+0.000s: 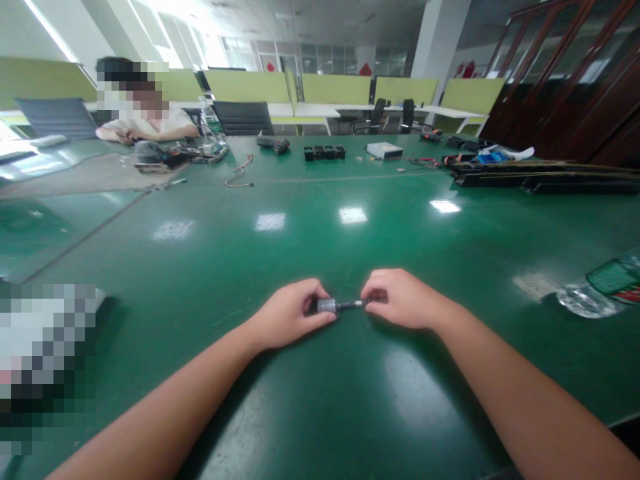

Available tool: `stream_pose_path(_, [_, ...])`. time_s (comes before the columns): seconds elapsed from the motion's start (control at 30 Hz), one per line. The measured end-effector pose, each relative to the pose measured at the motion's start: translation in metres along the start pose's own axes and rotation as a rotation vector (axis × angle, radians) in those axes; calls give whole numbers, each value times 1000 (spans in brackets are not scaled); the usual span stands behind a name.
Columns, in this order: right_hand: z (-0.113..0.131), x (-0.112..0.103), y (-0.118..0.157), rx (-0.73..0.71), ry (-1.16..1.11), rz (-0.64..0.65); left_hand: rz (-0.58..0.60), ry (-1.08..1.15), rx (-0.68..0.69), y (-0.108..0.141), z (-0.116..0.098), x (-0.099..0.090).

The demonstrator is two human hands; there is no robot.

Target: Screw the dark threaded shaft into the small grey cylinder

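A small tool with a grey cylindrical body (327,305) and a thin dark shaft (349,305) lies level just above the green table (310,247), near the middle of the view. My left hand (293,312) is closed around the grey body, thumb and fingers on either side of it. At the far right end of the shaft, my right hand (400,300) pinches the tip between thumb and fingers. The fingers of my right hand partly hide that tip.
A plastic bottle (600,287) lies at the right edge. A blurred-out object (40,340) is at the left. Black blocks (325,153), a white box (385,151) and dark strips (550,179) line the far side. A person (150,123) sits at far left.
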State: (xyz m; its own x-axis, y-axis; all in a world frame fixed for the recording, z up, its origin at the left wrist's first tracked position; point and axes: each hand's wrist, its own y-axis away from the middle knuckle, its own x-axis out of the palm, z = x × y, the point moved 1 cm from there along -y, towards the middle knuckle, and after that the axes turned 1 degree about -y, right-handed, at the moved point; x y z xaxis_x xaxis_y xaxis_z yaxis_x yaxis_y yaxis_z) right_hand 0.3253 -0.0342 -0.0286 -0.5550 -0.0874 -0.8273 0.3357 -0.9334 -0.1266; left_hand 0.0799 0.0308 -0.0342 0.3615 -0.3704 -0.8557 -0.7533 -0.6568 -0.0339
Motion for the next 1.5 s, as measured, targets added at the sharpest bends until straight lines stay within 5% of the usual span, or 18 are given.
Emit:
stream_pose_path(0.37, [4, 30, -11, -8, -369, -70, -1, 0, 8, 0, 1, 1])
stream_pose_path(1.5, [14, 31, -14, -143, -99, -79, 8, -1, -5, -1, -1, 0])
